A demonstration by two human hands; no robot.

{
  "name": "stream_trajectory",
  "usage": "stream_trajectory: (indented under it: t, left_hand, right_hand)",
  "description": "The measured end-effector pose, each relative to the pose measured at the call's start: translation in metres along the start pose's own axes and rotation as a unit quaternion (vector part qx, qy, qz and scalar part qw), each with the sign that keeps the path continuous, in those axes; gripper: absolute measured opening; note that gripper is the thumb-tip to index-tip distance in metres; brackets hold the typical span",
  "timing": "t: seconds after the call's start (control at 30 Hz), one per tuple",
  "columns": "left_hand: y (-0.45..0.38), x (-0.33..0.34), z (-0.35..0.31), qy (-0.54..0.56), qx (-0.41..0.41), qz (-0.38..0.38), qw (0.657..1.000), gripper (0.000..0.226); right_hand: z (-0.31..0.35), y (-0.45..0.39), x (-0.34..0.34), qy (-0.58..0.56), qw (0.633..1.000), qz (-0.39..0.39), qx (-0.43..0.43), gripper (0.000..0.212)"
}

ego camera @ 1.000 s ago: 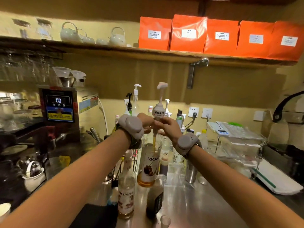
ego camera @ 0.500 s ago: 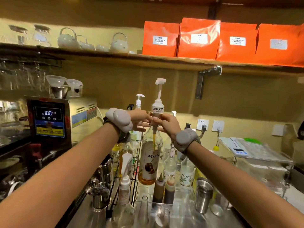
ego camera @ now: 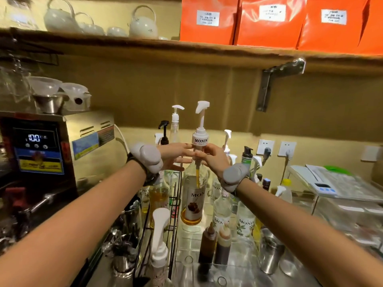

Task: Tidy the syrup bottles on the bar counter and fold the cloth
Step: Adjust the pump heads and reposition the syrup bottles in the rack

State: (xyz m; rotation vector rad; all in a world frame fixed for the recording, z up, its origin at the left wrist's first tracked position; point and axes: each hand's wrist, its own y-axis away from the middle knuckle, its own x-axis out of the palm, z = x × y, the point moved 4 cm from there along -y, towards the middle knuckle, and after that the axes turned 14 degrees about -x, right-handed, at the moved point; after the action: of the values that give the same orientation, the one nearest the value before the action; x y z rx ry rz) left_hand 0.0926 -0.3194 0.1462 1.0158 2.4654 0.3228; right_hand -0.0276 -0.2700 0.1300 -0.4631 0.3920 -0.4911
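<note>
I see the steel surface (ego camera: pixel 244 272) crowded from near to far with containers. On the left stands a metal machine (ego camera: pixel 62 146) whose display reads 100. Above, a wooden shelf (ego camera: pixel 207 48) carries orange boxes (ego camera: pixel 269 19) on the right and white teapots (ego camera: pixel 143 23) on the left.

At the centre, my hands hold the Monin syrup bottle (ego camera: pixel 193 195) clear of the surface, upright, above the other bottles. It is clear glass with only a shallow layer of amber syrup at the bottom, and the pump tube inside shows amber too. My right hand (ego camera: pixel 213 157) is closed around the neck just under the white pump (ego camera: pixel 201 125). My left hand (ego camera: pixel 174 155) has its fingers spread fairly wide, fingertips touching the neck from the left.

Right of it stand clear Monin bottles (ego camera: pixel 221 216), their contents near colourless. Left, in a black wire rack (ego camera: pixel 174 206), one bottle (ego camera: pixel 158 197) holds golden liquid. Near centre, two squeeze bottles (ego camera: pixel 222 245) hold dark brown sauce. A steel cup (ego camera: pixel 270 251) sits near right; I cannot tell its contents.
</note>
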Motion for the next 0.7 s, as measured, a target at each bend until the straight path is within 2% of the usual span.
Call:
stream_trajectory:
  t: [0.13,0.27,0.5,0.7]
  left_hand:
    - [-0.029,-0.012,0.009,0.006,-0.005,0.012,1.0,0.05]
    - [-0.048,-0.015,0.019,0.018,-0.008,0.027,0.999,0.033]
    - [-0.094,-0.003,0.024,0.026,0.021,-0.013,0.999,0.041]
    - [-0.108,0.009,0.035,0.008,0.011,-0.003,1.0,0.047]
  right_hand:
    - [-0.021,-0.011,0.007,0.004,1.0,-0.008,0.028,0.033]
    - [-0.044,-0.019,0.015,-0.001,0.999,-0.005,0.049,0.034]
    - [-0.079,-0.037,0.014,0.027,0.997,-0.036,0.056,0.033]
    - [-0.099,-0.03,0.015,0.054,0.996,-0.024,0.064,0.036]
